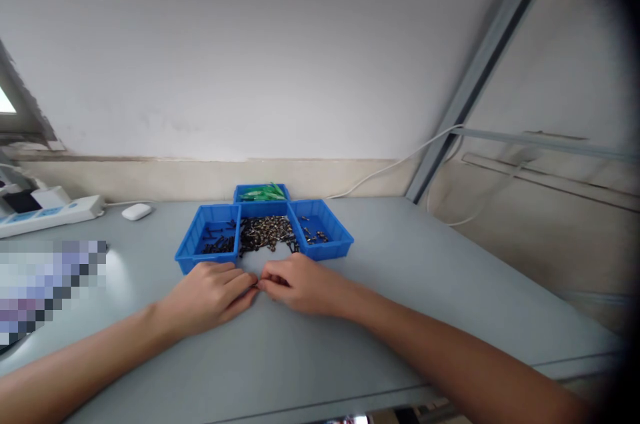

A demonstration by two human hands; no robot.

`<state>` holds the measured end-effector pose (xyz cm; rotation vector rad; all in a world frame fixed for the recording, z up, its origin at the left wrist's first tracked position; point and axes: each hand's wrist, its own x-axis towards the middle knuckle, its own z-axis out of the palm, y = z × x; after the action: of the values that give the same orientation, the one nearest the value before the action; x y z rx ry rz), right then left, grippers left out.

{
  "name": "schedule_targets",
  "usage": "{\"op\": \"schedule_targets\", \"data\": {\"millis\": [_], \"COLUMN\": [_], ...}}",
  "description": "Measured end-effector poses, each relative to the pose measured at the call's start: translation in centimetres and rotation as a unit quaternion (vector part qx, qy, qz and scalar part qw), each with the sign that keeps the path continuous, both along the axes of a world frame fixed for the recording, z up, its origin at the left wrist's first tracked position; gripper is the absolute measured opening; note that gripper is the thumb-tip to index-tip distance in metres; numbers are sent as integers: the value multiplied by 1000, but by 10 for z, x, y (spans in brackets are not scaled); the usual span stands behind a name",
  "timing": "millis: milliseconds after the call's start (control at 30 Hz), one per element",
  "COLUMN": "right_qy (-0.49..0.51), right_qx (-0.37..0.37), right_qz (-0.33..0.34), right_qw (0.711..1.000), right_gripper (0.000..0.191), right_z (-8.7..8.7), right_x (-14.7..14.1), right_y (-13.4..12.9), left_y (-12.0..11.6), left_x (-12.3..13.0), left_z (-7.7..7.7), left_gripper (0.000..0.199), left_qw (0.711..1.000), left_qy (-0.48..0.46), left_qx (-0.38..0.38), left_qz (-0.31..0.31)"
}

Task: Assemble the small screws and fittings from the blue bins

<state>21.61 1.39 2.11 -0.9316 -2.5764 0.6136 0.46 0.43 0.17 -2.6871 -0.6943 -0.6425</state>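
My left hand [216, 295] and my right hand [295, 282] meet fingertip to fingertip above the grey table, just in front of the blue bins. Both are closed in a pinch; a tiny dark piece seems to sit between the fingertips, too small to name. Beyond them, a heap of small brass-coloured and dark metal parts [267, 231] lies between two bins. The left blue bin [186, 252] holds dark, screw-like pieces [220, 244]. In the right blue bin [333, 249] are several small brass-coloured parts [315, 236].
Behind the heap stands a third blue bin [239, 191] with green-and-white packets [263, 193]. A white power strip [75, 209] and a small white case [137, 211] lie at the left, near a pixelated object [45, 284]. A metal frame post [460, 101] rises at the right, with a white cable [385, 171].
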Motion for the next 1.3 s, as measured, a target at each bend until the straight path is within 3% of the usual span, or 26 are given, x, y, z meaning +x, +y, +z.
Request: {"op": "schedule_targets", "data": {"millis": [233, 467, 667, 800, 1067, 1300], "right_qy": [14, -7, -5, -23, -13, -27], "right_qx": [6, 37, 42, 66, 50, 62], "right_qz": [-5, -1, 4, 18, 5, 16], "right_qw": [1000, 999, 999, 997, 999, 998], "right_gripper": [10, 19, 11, 20, 12, 20], "right_z": [-3, -2, -4, -2, -4, -2], "right_x": [0, 0, 0, 0, 1, 0], "right_y": [0, 0, 1, 0, 1, 1], "left_y": [-1, 0, 0, -1, 1, -1], "left_x": [-1, -1, 0, -1, 0, -1], "left_z": [-1, -2, -2, -2, -2, -1], "left_gripper": [30, 29, 27, 29, 29, 32], "left_qw": [1000, 1000, 1000, 1000, 1000, 1000], "left_qy": [4, -3, -8, -9, -3, -7], "left_qx": [-9, -9, -2, -1, -5, -6], "left_qz": [6, 3, -5, 0, -2, 2]}}
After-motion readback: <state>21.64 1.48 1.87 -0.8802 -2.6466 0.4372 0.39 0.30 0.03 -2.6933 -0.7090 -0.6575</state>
